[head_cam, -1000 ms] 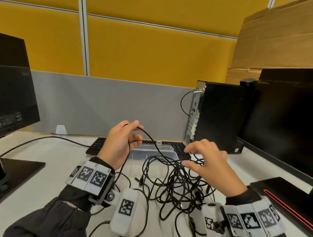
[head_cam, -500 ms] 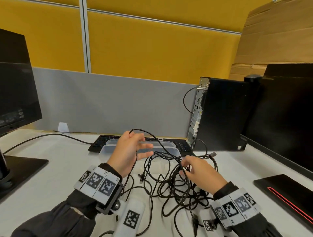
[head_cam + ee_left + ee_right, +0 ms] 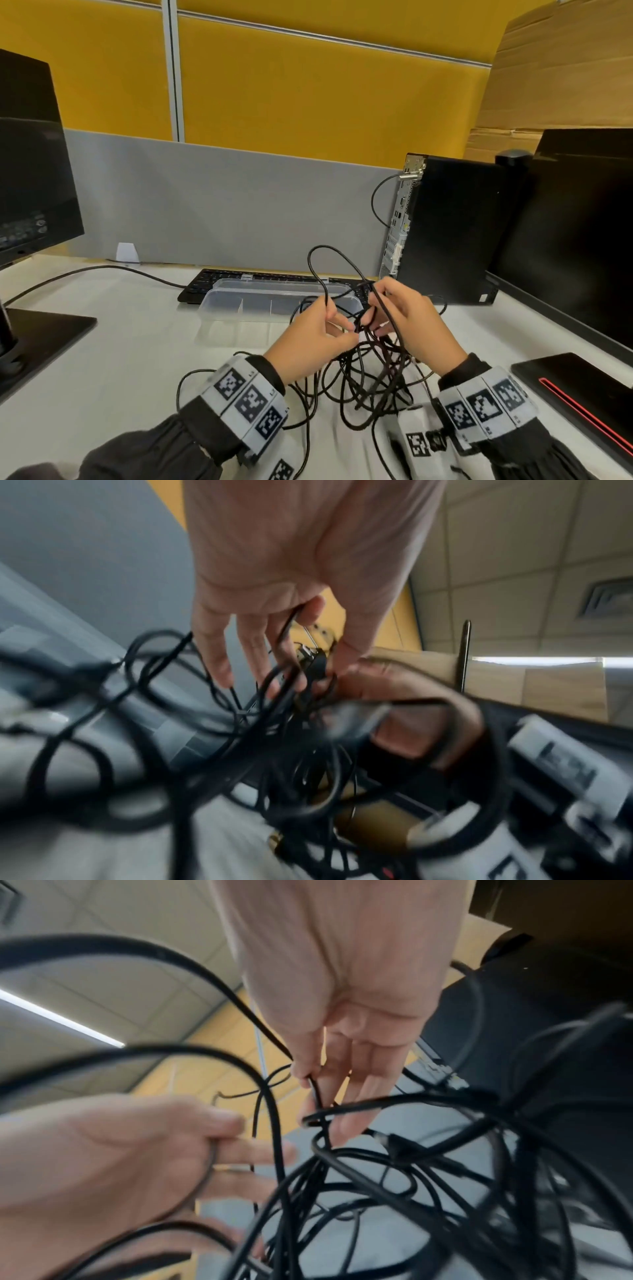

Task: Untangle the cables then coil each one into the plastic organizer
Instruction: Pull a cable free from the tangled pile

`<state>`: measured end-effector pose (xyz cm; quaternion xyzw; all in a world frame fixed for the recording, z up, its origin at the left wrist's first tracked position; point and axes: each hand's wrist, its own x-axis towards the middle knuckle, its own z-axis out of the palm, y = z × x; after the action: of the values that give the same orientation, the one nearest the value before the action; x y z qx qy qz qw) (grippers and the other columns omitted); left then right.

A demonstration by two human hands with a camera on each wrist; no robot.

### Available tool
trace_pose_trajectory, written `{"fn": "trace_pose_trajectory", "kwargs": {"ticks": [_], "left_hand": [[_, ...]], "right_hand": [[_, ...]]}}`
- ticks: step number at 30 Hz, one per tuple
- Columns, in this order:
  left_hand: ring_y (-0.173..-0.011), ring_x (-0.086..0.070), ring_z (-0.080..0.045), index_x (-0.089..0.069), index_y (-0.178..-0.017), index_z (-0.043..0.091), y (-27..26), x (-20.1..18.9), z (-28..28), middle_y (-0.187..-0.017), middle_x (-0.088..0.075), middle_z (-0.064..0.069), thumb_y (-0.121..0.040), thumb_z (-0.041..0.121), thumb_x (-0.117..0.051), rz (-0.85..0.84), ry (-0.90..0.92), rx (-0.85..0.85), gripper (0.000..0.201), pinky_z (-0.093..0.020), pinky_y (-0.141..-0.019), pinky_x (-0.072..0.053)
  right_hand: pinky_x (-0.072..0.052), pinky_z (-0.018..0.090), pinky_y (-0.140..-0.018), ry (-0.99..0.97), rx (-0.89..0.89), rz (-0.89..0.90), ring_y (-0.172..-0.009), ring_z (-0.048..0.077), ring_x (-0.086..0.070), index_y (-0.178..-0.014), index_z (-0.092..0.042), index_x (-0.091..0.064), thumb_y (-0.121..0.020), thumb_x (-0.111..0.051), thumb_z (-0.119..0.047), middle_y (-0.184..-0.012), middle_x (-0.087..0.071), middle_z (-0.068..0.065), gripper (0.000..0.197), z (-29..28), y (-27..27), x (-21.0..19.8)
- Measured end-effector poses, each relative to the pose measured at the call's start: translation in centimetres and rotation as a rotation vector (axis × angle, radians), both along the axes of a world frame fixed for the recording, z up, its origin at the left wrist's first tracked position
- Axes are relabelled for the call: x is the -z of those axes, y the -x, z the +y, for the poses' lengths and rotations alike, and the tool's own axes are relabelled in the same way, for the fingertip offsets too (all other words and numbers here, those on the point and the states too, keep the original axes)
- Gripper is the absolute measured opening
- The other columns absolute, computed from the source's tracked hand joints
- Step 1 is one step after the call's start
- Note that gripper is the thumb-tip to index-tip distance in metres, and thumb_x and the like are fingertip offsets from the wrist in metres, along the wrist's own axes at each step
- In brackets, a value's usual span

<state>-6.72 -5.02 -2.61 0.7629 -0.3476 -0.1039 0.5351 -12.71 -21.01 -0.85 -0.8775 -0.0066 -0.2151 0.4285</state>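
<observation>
At centre frame, both the left hand (image 3: 313,344) and right hand (image 3: 416,322) pinch strands of the tangled black cables (image 3: 371,380), lifted before the clear plastic organizer (image 3: 239,303).

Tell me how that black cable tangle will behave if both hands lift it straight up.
The cable tangle will probably sag and trail; its loops droop limply between the left hand and right hand. It likely rises as one clump, since strands cross many times. It looks light: thin cords, pinched by fingertips alone. A swinging loop might nudge the plastic organizer just behind.
</observation>
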Motion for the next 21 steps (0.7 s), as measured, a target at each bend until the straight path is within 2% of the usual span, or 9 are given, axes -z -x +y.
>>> {"fn": "trace_pose_trajectory", "kwargs": {"ticks": [2, 4, 6, 8, 11, 14, 16, 19, 21], "left_hand": [[-0.093, -0.062, -0.015, -0.037, -0.081, 0.025, 0.2, 0.4, -0.6, -0.103, -0.06, 0.003, -0.075, 0.036, -0.074, -0.035, -0.061, -0.044, 0.04, -0.04, -0.084, -0.051], [-0.086, -0.057, -0.013, -0.039, -0.087, 0.025, 0.3, 0.5, -1.0, -0.101, -0.053, 0.004, -0.068, 0.043, -0.078, -0.068, -0.129, -0.095, 0.047, -0.028, -0.072, -0.048], [-0.068, -0.047, -0.01, -0.034, -0.081, 0.025, 0.4, 0.7, -1.1, -0.089, -0.047, 0.005, -0.071, 0.033, -0.078, -0.108, -0.13, -0.092, 0.046, -0.021, -0.059, -0.039], [-0.058, -0.04, -0.009, -0.03, -0.075, 0.024, 0.4, 0.9, -1.1, -0.083, -0.043, 0.006, -0.075, 0.02, -0.074, -0.117, -0.106, -0.062, 0.045, -0.02, -0.054, -0.035], [-0.058, -0.043, -0.008, -0.035, -0.08, 0.021, -0.1, 0.8, -0.7, -0.087, -0.046, 0.007, -0.075, 0.016, -0.073, -0.112, -0.136, 0.013, 0.039, -0.022, -0.058, -0.039], [-0.077, -0.063, -0.018, -0.035, -0.081, 0.02, -0.6, 1.0, 0.0, -0.093, -0.053, 0.005, -0.074, 0.013, -0.076, 0.026, -0.103, 0.08, 0.042, -0.036, -0.081, -0.053], [-0.089, -0.068, -0.02, -0.031, -0.081, 0.019, -0.7, 1.2, 0.4, -0.089, -0.056, 0.004, -0.076, 0.0, -0.071, 0.16, -0.022, 0.157, 0.044, -0.041, -0.091, -0.052], [-0.093, -0.069, -0.025, -0.026, -0.08, 0.015, -0.9, 1.5, 0.7, -0.079, -0.063, 0.005, -0.079, -0.018, -0.059, 0.271, 0.072, 0.274, 0.046, -0.033, -0.084, -0.053], [-0.089, -0.068, -0.017, -0.025, -0.079, 0.016, -0.9, 1.4, 0.7, -0.078, -0.069, 0.005, -0.079, -0.022, -0.054, 0.25, 0.066, 0.255, 0.047, -0.029, -0.076, -0.053]], "right_hand": [[-0.058, 0.039, -0.07, -0.076, -0.044, -0.02, -0.072, 0.029, -0.066, -0.089, -0.008, -0.053, -0.099, -0.043, -0.016, -0.074, -0.069, 0.012, 0.016, 0.5, 0.2, -0.6], [-0.058, 0.039, -0.07, -0.179, -0.088, -0.02, -0.071, 0.027, -0.065, -0.087, -0.01, -0.053, -0.098, -0.044, -0.019, -0.075, -0.068, 0.014, 0.016, 0.8, 0.4, -1.0], [-0.057, 0.036, -0.069, -0.245, -0.103, -0.023, -0.071, 0.024, -0.065, -0.087, -0.011, -0.053, -0.098, -0.044, -0.018, -0.076, -0.067, 0.014, 0.016, 0.8, 0.7, -1.1], [-0.058, 0.036, -0.068, -0.239, -0.067, -0.046, -0.07, 0.022, -0.065, -0.087, -0.011, -0.053, -0.099, -0.042, -0.015, -0.073, -0.065, 0.012, 0.017, 0.6, 0.7, -1.2], [-0.058, 0.038, -0.063, -0.25, 0.016, -0.095, -0.065, 0.024, -0.061, -0.086, -0.013, -0.053, -0.1, -0.038, -0.013, -0.068, -0.06, 0.007, 0.021, 0.0, 0.7, -1.2], [-0.058, 0.041, -0.059, -0.272, 0.083, -0.119, -0.062, 0.023, -0.059, -0.089, -0.012, -0.053, -0.1, -0.037, -0.014, -0.064, -0.055, 0.005, 0.02, -0.6, 0.6, -1.2], [-0.058, 0.043, -0.059, -0.267, 0.101, -0.134, -0.061, 0.022, -0.057, -0.088, -0.014, -0.052, -0.101, -0.037, -0.015, -0.063, -0.052, 0.006, 0.02, -0.8, 0.7, -1.1], [-0.057, 0.042, -0.057, -0.316, 0.12, -0.158, -0.06, 0.019, -0.052, -0.089, -0.012, -0.052, -0.101, -0.038, -0.015, -0.063, -0.045, 0.005, 0.018, -0.8, 0.8, -0.9], [-0.055, 0.038, -0.053, -0.318, 0.155, -0.176, -0.057, 0.015, -0.051, -0.091, -0.011, -0.052, -0.1, -0.038, -0.014, -0.062, -0.045, 0.001, 0.016, -1.0, 0.8, -0.9]]}}
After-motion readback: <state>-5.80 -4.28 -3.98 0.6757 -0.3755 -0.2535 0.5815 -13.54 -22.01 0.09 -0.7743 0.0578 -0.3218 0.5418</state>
